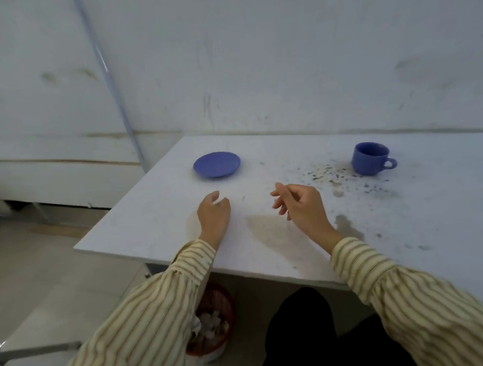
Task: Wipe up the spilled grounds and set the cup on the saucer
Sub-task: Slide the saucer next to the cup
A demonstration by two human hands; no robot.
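Note:
A blue saucer (216, 164) lies bare on the white table (163, 215) at the far left. A blue cup (371, 158) stands upright at the far right, handle pointing right, apart from the saucer. Dark spilled grounds (329, 175) are scattered left of and in front of the cup, with brownish stains (267, 226) nearer me. My left hand (214, 213) rests on the table in front of the saucer, fingers loosely curled, holding nothing. My right hand (299, 205) hovers over the middle of the table, fingers apart and empty, left of the grounds.
A red wastebasket (214, 321) with crumpled white paper stands on the floor under the table's near edge. A white wall rises behind the table. A thin pole (109, 77) leans at the left. A metal bar (33, 351) shows at the bottom left.

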